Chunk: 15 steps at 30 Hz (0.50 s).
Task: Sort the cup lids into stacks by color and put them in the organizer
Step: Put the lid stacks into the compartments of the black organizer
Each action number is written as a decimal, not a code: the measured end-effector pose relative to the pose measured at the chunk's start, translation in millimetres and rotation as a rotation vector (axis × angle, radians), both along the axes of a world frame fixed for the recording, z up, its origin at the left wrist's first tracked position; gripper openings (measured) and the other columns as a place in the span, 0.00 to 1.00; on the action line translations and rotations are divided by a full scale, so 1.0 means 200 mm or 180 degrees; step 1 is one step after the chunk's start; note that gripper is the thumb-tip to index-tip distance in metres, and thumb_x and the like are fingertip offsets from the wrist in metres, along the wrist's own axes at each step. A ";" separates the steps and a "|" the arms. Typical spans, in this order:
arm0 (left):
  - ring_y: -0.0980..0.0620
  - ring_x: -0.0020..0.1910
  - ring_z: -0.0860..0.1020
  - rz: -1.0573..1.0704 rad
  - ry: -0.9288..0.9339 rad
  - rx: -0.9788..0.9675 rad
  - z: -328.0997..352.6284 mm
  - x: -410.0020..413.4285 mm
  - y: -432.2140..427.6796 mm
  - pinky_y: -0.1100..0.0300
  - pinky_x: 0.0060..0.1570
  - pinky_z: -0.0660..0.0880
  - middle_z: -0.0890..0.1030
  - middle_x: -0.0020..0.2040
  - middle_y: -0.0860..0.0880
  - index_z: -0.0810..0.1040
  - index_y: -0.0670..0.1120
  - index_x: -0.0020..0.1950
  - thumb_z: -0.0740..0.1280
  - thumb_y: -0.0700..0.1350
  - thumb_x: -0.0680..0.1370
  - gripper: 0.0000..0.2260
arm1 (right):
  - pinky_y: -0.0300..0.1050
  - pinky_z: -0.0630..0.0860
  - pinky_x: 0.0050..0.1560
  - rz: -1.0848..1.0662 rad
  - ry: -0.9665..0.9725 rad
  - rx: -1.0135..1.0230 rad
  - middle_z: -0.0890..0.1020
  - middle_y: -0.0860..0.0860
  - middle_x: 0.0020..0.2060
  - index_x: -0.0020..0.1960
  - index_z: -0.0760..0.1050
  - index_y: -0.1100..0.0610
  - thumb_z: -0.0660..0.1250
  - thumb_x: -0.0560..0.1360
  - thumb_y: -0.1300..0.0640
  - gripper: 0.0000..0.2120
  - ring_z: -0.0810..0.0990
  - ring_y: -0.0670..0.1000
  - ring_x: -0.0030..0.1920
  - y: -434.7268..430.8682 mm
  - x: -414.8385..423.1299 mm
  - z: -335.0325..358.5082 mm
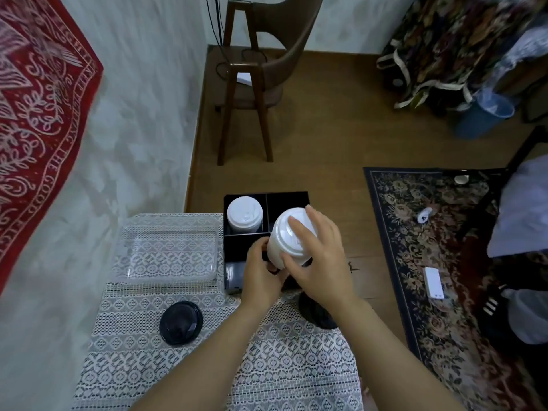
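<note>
A tall stack of white cup lids (283, 237) is tilted above the black organizer (284, 195), held between both hands. My right hand (318, 256) grips its top and right side. My left hand (262, 272) curls round its lower left end. A second white lid stack (244, 215) stands upright in the organizer's back left compartment. A black lid (181, 323) lies on the lace tablecloth at front left. Another dark stack of lids (314, 311) shows partly under my right wrist.
A clear plastic tray (169, 252) lies on the lace-covered table (124, 351), left of the organizer. A wooden chair (255, 78) stands on the floor beyond. A patterned rug (430, 247) lies to the right. The wall runs close on the left.
</note>
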<state>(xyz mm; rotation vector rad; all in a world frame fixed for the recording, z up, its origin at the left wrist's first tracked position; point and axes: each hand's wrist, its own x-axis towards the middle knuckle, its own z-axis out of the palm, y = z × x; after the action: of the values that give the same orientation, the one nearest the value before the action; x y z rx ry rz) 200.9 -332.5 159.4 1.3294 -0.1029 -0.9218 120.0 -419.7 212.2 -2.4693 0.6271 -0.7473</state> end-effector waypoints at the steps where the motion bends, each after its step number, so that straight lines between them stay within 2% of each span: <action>1: 0.43 0.51 0.78 -0.0007 -0.0140 0.0072 0.03 0.02 -0.04 0.60 0.39 0.78 0.75 0.61 0.37 0.74 0.53 0.57 0.70 0.35 0.75 0.17 | 0.56 0.70 0.64 0.0007 -0.0026 -0.0017 0.70 0.60 0.70 0.66 0.70 0.52 0.63 0.75 0.46 0.22 0.67 0.62 0.68 -0.03 0.02 0.01; 3: 0.44 0.51 0.78 0.0038 -0.0156 0.0078 0.06 0.05 -0.12 0.63 0.38 0.77 0.76 0.60 0.40 0.74 0.53 0.57 0.73 0.41 0.71 0.17 | 0.56 0.71 0.63 0.0005 -0.0082 -0.0070 0.70 0.61 0.69 0.66 0.71 0.53 0.63 0.75 0.46 0.22 0.67 0.62 0.68 -0.09 0.07 0.03; 5: 0.45 0.50 0.77 0.0287 0.0370 -0.0011 0.10 0.09 -0.19 0.62 0.37 0.77 0.77 0.56 0.40 0.75 0.47 0.57 0.71 0.48 0.70 0.17 | 0.53 0.70 0.63 0.0000 -0.0134 -0.0102 0.71 0.62 0.69 0.65 0.71 0.53 0.64 0.74 0.46 0.22 0.67 0.62 0.67 -0.15 0.10 0.04; 7: 0.47 0.48 0.76 0.0387 0.0392 -0.0004 0.10 0.12 -0.24 0.62 0.35 0.77 0.75 0.54 0.40 0.74 0.42 0.58 0.63 0.43 0.79 0.10 | 0.52 0.70 0.63 -0.0002 -0.0152 -0.0080 0.71 0.62 0.68 0.65 0.70 0.53 0.64 0.74 0.46 0.22 0.68 0.62 0.67 -0.20 0.14 0.04; 10: 0.50 0.43 0.77 0.0519 0.0202 0.0084 0.07 0.15 -0.30 0.62 0.36 0.76 0.77 0.46 0.43 0.75 0.42 0.55 0.59 0.41 0.81 0.07 | 0.53 0.70 0.63 0.0019 -0.0095 -0.0061 0.70 0.62 0.69 0.66 0.70 0.52 0.64 0.74 0.46 0.22 0.68 0.63 0.67 -0.25 0.16 0.03; 13: 0.51 0.39 0.76 0.0855 0.0701 0.0002 0.11 0.16 -0.34 0.60 0.40 0.72 0.78 0.37 0.48 0.77 0.43 0.49 0.60 0.42 0.81 0.07 | 0.54 0.70 0.63 0.0035 -0.0077 -0.0035 0.70 0.61 0.69 0.66 0.71 0.54 0.64 0.73 0.47 0.23 0.68 0.64 0.68 -0.29 0.19 0.02; 15: 0.51 0.39 0.75 0.0926 0.0879 -0.0032 0.14 0.17 -0.36 0.59 0.42 0.72 0.78 0.39 0.48 0.78 0.44 0.49 0.60 0.40 0.81 0.07 | 0.54 0.70 0.63 0.0058 -0.0064 -0.0023 0.70 0.61 0.70 0.66 0.71 0.53 0.65 0.73 0.47 0.23 0.68 0.63 0.68 -0.31 0.20 0.01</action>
<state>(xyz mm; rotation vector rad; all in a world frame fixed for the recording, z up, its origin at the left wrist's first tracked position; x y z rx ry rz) 234.5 -405.0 186.9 1.1586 0.2920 -0.8443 160.1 -482.3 214.0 -2.4676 0.5948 -0.7675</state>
